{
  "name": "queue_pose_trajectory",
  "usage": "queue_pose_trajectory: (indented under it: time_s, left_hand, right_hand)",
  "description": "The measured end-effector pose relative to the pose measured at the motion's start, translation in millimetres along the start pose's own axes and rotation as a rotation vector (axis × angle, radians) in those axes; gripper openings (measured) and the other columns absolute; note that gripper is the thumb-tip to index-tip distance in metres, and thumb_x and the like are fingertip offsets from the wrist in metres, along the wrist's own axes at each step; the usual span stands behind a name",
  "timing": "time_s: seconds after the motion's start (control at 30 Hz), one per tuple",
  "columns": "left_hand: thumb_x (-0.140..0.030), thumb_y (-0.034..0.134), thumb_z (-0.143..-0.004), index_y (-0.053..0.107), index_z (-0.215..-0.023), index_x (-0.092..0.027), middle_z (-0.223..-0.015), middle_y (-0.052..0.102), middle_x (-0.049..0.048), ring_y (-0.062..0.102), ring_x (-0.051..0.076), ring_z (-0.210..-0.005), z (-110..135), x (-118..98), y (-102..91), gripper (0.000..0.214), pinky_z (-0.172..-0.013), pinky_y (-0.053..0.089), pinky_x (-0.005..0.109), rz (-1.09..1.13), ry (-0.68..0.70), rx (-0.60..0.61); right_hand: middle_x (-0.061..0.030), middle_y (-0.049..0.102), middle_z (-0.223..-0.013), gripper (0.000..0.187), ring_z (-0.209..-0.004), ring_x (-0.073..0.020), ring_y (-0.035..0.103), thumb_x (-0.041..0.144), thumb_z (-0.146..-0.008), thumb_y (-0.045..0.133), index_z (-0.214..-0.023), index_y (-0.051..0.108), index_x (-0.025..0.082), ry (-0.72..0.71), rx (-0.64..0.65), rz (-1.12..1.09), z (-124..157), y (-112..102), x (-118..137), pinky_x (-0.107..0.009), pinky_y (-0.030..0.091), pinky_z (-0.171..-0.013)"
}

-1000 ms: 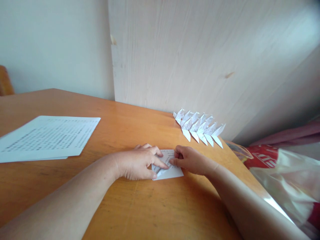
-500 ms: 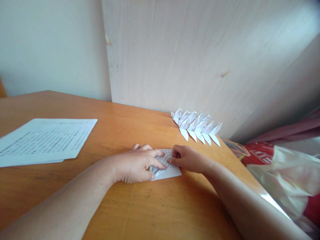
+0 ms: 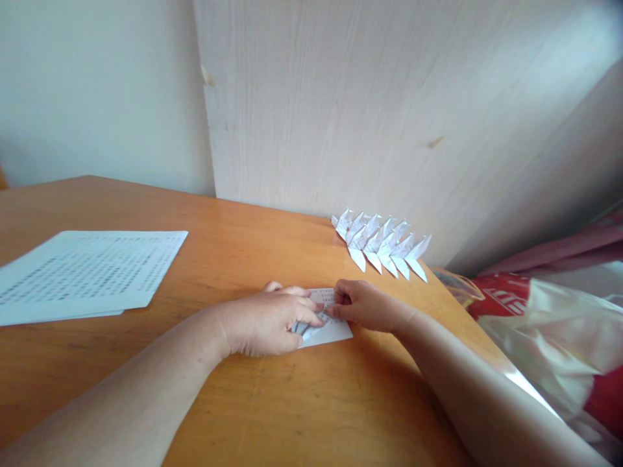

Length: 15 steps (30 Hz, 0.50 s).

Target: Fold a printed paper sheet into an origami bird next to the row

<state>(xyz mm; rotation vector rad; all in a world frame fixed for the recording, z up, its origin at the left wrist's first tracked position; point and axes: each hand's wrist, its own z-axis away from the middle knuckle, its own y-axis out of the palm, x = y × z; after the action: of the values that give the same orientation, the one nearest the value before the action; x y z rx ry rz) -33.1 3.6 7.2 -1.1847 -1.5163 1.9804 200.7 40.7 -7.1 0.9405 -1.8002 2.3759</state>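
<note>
A small piece of printed paper (image 3: 331, 334) lies on the table, partly folded at its left side. My left hand (image 3: 272, 318) rests over its left part with fingers stretched out, pressing it down, and covers much of the fold. At the right edge, my right hand (image 3: 363, 305) has its fingers curled in, the thumb and index together on the paper near my left fingertips. Exactly what the right fingertips pinch is partly hidden.
Several folded white paper pieces (image 3: 384, 243) stand in rows near the table's back right edge. A stack of printed sheets (image 3: 92, 272) lies at the left. Beyond the right edge are plastic bags (image 3: 549, 337). A pale wooden panel (image 3: 316, 104) rises behind the wooden table (image 3: 272, 408).
My left hand has shifted slightly over the paper, its fingers a little closer together. The right hand stays nearly in place, its thumb still at the paper. The view has moved very slightly.
</note>
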Motion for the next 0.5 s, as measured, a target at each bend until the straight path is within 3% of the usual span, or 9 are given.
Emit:
queue_pose_trajectory:
  time_s: [0.27,0.5]
  left_hand:
    - [-0.016,0.05,-0.081,0.061,-0.129,-0.04,-0.145,0.054,-0.0039,0.046,0.026,-0.132,-2.6,5.3,3.4,0.055,-0.102,0.028,0.042,-0.011,-0.004,-0.003]
    - [-0.018,0.044,-0.09,0.062,-0.129,-0.042,-0.148,0.05,-0.0054,0.044,0.025,-0.135,-3.4,11.4,7.4,0.048,-0.102,0.027,0.041,-0.02,0.0,-0.034]
  right_hand:
    - [0.0003,0.062,-0.073,0.023,-0.063,-0.0123,0.051,0.041,-0.082,0.063,-0.08,0.056,0.019,0.003,0.005,0.004,0.6,-2.1,1.3,-0.023,0.034,-0.053]
    - [0.001,0.06,-0.071,0.024,-0.063,-0.0122,0.05,0.041,-0.082,0.064,-0.079,0.056,0.019,0.003,-0.004,-0.001,0.7,-2.4,2.2,-0.023,0.034,-0.053]
